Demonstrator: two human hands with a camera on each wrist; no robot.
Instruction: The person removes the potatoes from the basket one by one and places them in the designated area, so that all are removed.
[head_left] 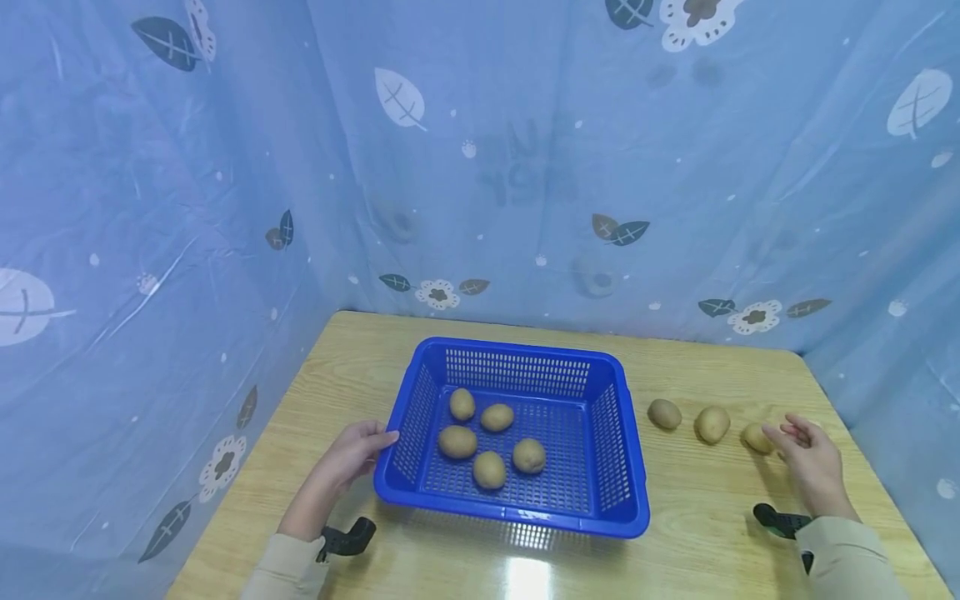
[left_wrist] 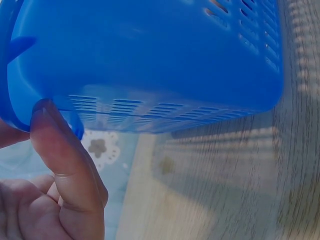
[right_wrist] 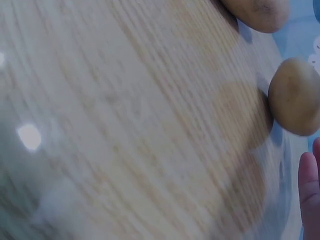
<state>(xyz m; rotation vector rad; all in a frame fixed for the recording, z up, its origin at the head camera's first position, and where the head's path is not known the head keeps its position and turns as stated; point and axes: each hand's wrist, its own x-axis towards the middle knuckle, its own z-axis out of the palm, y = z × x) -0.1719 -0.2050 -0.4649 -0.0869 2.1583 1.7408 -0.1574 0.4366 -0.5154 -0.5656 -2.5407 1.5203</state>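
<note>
My left hand (head_left: 358, 450) is grasping the basket (head_left: 510, 512) at its 9 o'clock side, the thumb laid over the rim. The left wrist view shows that thumb close up, against the blue plastic. The basket is on the table (head_left: 697, 517), straight ahead of me, its slotted walls and floor showing.

Five potatoes lie in it, mostly toward 9 o'clock, leaving bare floor toward 3. Counting round their cluster, one potato (head_left: 462, 404) is at 11 o'clock, another (head_left: 497, 417) at 12 to 1, a third (head_left: 528, 456) at 4, a fourth (head_left: 490, 471) at 6 and a fifth (head_left: 457, 442) at 9.

Out at 3 o'clock from the basket, three more potatoes form a loose row on the table. The darkest potato (head_left: 664, 414) is nearest the basket; the middle potato (head_left: 712, 424) comes next, and the end potato (head_left: 756, 439) is farthest out.

My right hand (head_left: 813, 467) is at the end potato's 4 o'clock, released, with thumb and fingers spread apart. The thumb tip overlaps that potato from above; I cannot tell whether it touches. In the right wrist view two potatoes sit toward 1 and 2 o'clock, with my fingertips just below the lower one.

Both my sleeves (head_left: 855, 550) are pale, each with a black fitting (head_left: 348, 537) by the wrist. At 12 o'clock, behind the table, hangs a blue curtain (head_left: 525, 287) patterned with leaves and flowers.
</note>
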